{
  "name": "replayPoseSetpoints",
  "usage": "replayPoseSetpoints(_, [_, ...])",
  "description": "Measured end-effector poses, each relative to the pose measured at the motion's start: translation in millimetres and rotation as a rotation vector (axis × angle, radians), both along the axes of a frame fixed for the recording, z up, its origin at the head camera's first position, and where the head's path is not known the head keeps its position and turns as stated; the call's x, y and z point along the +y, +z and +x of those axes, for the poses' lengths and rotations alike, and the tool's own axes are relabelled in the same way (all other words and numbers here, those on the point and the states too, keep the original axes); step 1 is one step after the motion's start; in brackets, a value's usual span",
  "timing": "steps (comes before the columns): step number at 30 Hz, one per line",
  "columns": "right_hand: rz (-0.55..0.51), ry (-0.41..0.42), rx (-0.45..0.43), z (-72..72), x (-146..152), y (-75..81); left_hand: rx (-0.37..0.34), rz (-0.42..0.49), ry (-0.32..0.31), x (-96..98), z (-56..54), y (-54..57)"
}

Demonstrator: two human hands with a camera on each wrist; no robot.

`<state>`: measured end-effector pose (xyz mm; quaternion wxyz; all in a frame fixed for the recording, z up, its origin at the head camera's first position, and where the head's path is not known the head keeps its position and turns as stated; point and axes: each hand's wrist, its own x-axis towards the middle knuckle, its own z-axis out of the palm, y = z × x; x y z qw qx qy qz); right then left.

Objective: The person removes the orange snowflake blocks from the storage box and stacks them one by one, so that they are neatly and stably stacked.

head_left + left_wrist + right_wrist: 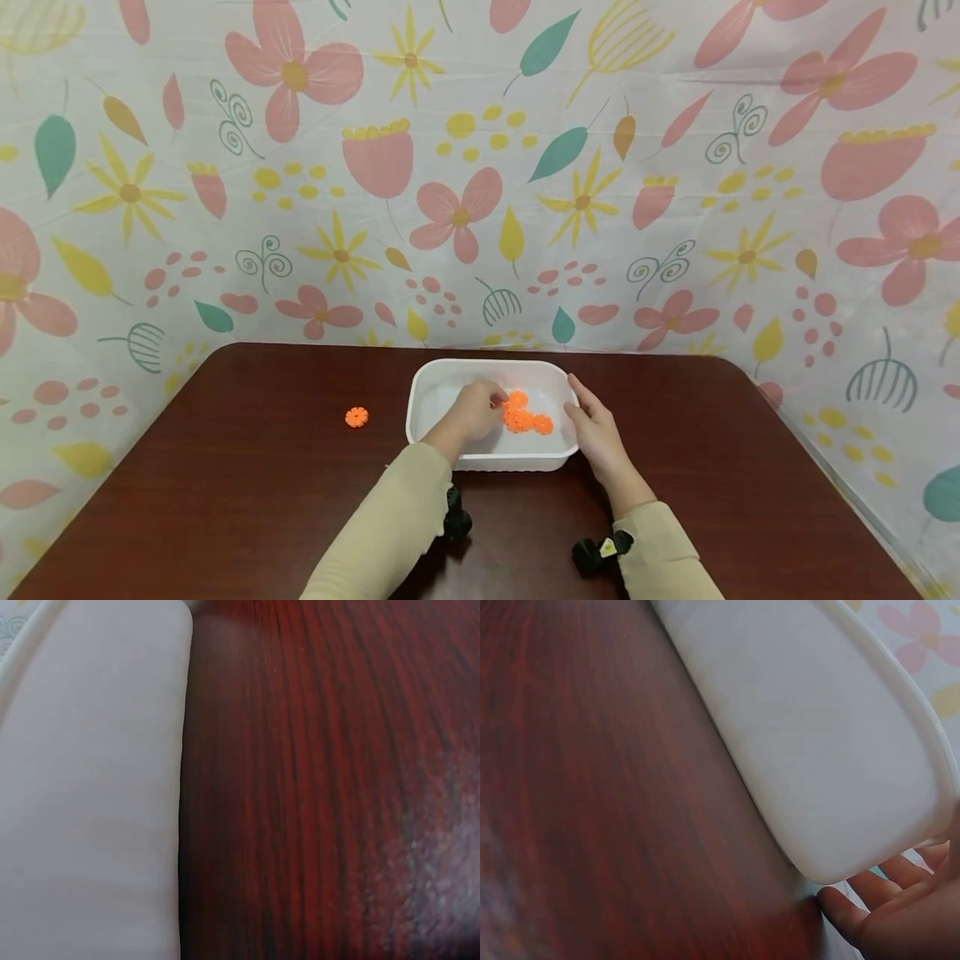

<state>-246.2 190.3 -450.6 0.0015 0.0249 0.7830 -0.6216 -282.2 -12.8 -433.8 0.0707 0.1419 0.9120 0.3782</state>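
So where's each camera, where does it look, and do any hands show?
Head: worn on the head, facing forward and down at the table, white tub, orange pieces and flowery cloth; left hand, right hand and sleeves show.
Left wrist: worn there, facing the tub's outside and table; no hand clearly shows.
Right wrist: worn there, facing the tub's outside, table and some cloth; right hand's fingers show, lower right.
Head and right wrist share the tub, table, cloth and right hand.

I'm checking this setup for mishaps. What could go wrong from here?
The lone orange piece lies on the table outside the white tray, so it might be overlooked.
The left hand reaches over the near rim; the forearm could bump it.
The right hand, at the right end, might nudge the tray.
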Motion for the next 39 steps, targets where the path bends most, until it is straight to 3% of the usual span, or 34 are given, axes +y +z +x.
replayPoseSetpoints(12, [0.000, 0.003, -0.014, -0.2, 2.4, -1.7, -0.010, -0.143, -0.036, 4.7, -4.7, -5.0])
replayPoseSetpoints(21, [0.000, 0.004, -0.013, 0.0, 3.0, -1.7, -0.018, -0.141, -0.024, 6.0, -1.8, -3.6])
replayPoseSetpoints(29, [-0.008, 0.011, -0.015, 0.5, 2.5, -1.8, -0.056, -0.155, -0.049, 6.4, 0.7, -0.4])
replayPoseSetpoints(35, [-0.010, 0.017, -0.009, -0.7, 2.5, -1.7, -0.019, -0.211, -0.079, 5.6, 1.0, -1.1])
replayPoseSetpoints(39, [-0.016, 0.014, -0.008, -1.0, 1.8, -2.2, -0.060, -0.197, -0.066, 5.2, 3.3, 3.1])
